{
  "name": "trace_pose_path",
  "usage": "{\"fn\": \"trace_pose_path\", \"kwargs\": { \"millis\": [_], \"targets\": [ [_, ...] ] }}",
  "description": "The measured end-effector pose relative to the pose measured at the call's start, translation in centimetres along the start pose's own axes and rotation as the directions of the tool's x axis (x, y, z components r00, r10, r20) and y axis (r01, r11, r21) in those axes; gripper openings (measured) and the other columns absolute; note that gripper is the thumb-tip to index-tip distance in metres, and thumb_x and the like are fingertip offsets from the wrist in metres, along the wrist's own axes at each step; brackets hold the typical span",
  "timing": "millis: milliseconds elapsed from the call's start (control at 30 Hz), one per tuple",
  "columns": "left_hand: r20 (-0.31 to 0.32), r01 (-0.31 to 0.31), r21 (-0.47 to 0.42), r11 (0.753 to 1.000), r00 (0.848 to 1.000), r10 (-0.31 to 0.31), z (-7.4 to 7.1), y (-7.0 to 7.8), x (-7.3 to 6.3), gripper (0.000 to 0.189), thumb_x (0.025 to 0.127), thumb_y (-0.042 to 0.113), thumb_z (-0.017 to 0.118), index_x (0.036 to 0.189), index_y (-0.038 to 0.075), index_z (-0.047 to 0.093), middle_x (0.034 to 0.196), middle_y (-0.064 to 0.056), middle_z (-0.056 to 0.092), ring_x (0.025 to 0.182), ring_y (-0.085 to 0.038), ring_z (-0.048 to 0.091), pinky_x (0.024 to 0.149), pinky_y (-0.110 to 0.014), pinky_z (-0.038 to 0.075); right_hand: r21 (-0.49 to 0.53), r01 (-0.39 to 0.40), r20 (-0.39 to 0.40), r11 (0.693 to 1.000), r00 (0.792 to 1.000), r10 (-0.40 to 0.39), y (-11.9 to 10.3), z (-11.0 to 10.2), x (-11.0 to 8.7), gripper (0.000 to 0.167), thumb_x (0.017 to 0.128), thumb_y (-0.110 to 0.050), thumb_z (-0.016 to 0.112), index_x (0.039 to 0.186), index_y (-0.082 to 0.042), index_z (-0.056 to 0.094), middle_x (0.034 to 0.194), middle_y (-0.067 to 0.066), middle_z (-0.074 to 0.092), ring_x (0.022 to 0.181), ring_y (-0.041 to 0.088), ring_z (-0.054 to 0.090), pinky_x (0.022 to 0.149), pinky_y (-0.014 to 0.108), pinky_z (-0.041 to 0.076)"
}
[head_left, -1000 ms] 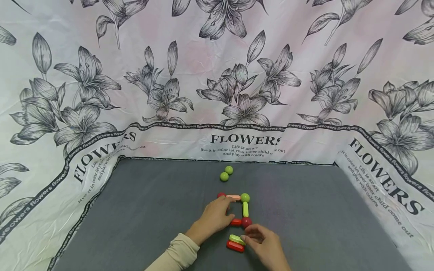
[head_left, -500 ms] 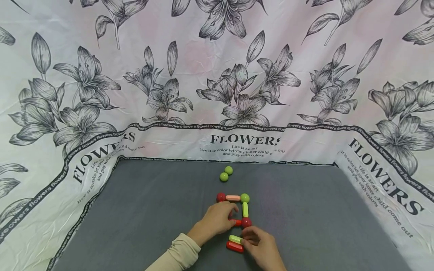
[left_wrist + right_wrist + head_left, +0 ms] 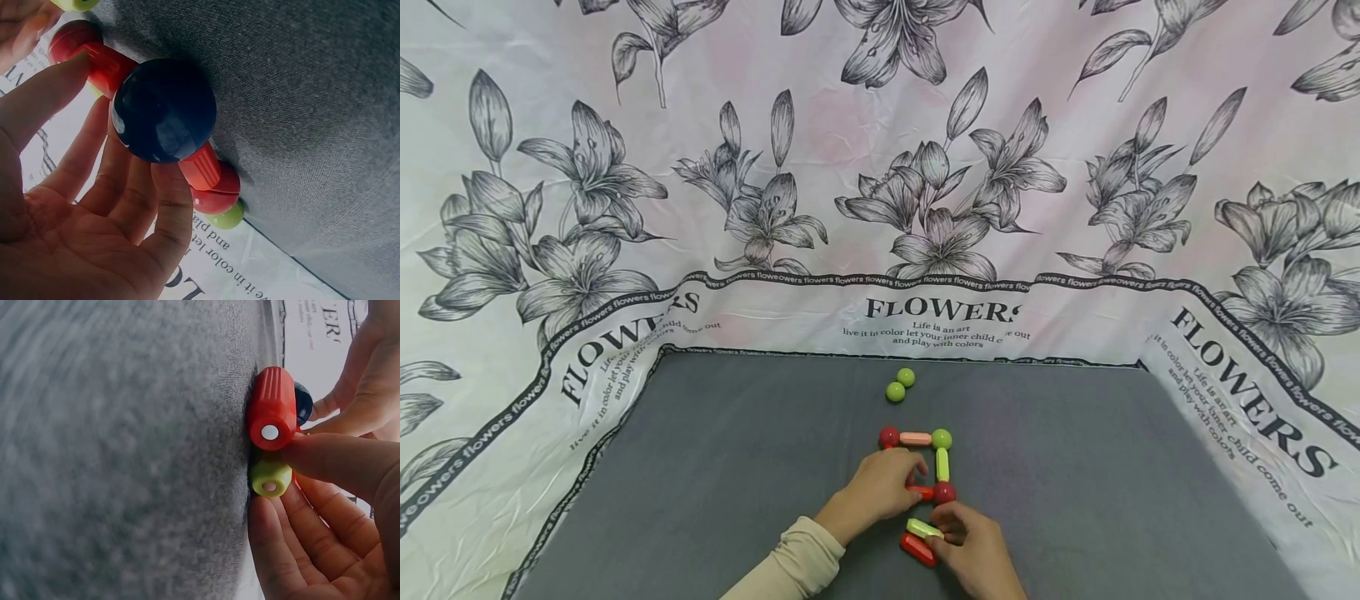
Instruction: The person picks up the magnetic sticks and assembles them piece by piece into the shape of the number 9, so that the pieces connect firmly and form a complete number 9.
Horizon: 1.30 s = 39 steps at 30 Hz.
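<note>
A square frame of magnetic rods and balls lies on the grey cloth. It has a red ball point(image 3: 889, 437), a salmon rod point(image 3: 916, 438), a green ball point(image 3: 942, 438), a yellow-green rod point(image 3: 942, 465) and a dark red ball point(image 3: 944, 492). My left hand point(image 3: 880, 483) holds its near-left corner, thumb on a red rod point(image 3: 111, 70), fingers behind the dark blue ball point(image 3: 165, 112); the head view hides that ball. My right hand point(image 3: 977, 546) pinches a loose yellow-green rod point(image 3: 272, 478) between thumb and fingers. Against it lies a loose red rod point(image 3: 918, 549), touching the thumb.
Two green balls point(image 3: 900, 385) sit together beyond the frame. A white flower-printed cloth point(image 3: 940, 321) stands up along the back and sides of the grey surface point(image 3: 760, 442).
My left hand has drawn back from the far red ball to the near-left corner. Beside my right hand, the loose red and yellow-green rods have turned slightly and parted at one end.
</note>
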<state>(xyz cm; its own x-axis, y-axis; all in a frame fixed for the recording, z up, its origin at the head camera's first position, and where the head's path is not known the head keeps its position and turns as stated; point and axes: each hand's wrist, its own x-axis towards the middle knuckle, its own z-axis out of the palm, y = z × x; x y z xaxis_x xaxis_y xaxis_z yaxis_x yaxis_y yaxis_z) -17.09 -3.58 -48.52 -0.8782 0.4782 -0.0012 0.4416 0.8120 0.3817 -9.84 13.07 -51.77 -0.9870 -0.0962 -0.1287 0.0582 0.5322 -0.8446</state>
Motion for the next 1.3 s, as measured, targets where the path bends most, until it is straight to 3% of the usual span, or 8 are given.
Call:
{"fn": "trace_pose_path", "kwargs": {
  "millis": [267,500,733,867,1033,1300],
  "targets": [
    [0.009,-0.011,0.041,0.999,1.0,0.01,-0.1,0.1,0.0,0.027,0.079,0.023,0.083,0.104,0.02,0.072,0.074,0.01,0.058,0.067,-0.001,0.049,0.062,-0.021,0.042,-0.041,-0.012,-0.016,0.999,1.0,0.011,-0.1,0.1,0.1,0.026,0.076,-0.002,0.083,0.098,-0.007,0.071,0.09,0.003,0.071,0.082,0.013,0.065,0.07,0.028,0.058],
    [0.025,-0.003,0.036,0.999,1.0,0.002,-0.1,0.1,-0.1,0.03,0.077,0.019,0.082,0.105,0.021,0.072,0.077,0.009,0.059,0.067,-0.001,0.049,0.063,-0.022,0.042,-0.063,0.033,-0.033,0.997,0.999,-0.035,0.0,0.3,0.0,0.025,0.074,-0.002,0.083,0.095,-0.006,0.071,0.087,0.003,0.07,0.08,0.012,0.064,0.068,0.025,0.056],
    [0.008,-0.017,0.041,0.999,1.0,0.016,0.2,0.0,-0.1,0.029,0.078,0.019,0.083,0.106,0.022,0.072,0.079,0.009,0.06,0.066,-0.001,0.049,0.061,-0.021,0.042,-0.053,-0.022,-0.032,0.998,0.999,0.02,-0.1,0.0,-0.3,0.021,0.077,-0.004,0.08,0.096,-0.006,0.07,0.088,0.004,0.07,0.08,0.012,0.064,0.068,0.028,0.056],
    [-0.006,-0.025,0.047,0.999,1.0,0.025,0.3,-0.1,0.0,0.029,0.078,0.021,0.083,0.105,0.022,0.073,0.077,0.01,0.059,0.065,-0.001,0.047,0.059,-0.02,0.04,-0.038,-0.047,-0.099,0.998,0.994,0.043,0.1,-0.4,-0.8,0.023,0.077,-0.005,0.082,0.097,-0.006,0.071,0.089,0.004,0.071,0.079,0.011,0.064,0.067,0.026,0.055],
    [-0.004,-0.026,0.041,0.999,1.0,0.026,0.2,-0.2,0.2,0.028,0.079,0.024,0.084,0.104,0.022,0.073,0.075,0.01,0.059,0.063,0.0,0.046,0.058,-0.02,0.039,-0.037,-0.081,-0.221,0.996,0.973,0.071,0.4,-1.0,-1.6,0.024,0.075,-0.003,0.083,0.095,-0.006,0.071,0.087,0.005,0.072,0.078,0.01,0.065,0.066,0.022,0.054],
    [0.006,-0.019,0.046,0.999,1.0,0.018,0.2,-0.1,0.0,0.027,0.079,0.024,0.084,0.103,0.022,0.073,0.074,0.01,0.058,0.063,-0.001,0.046,0.058,-0.02,0.039,-0.04,-0.102,-0.293,0.994,0.952,0.086,0.6,-1.2,-1.8,0.023,0.076,-0.003,0.082,0.096,-0.004,0.071,0.086,0.007,0.072,0.076,0.008,0.064,0.064,0.019,0.052]
  ]
}}
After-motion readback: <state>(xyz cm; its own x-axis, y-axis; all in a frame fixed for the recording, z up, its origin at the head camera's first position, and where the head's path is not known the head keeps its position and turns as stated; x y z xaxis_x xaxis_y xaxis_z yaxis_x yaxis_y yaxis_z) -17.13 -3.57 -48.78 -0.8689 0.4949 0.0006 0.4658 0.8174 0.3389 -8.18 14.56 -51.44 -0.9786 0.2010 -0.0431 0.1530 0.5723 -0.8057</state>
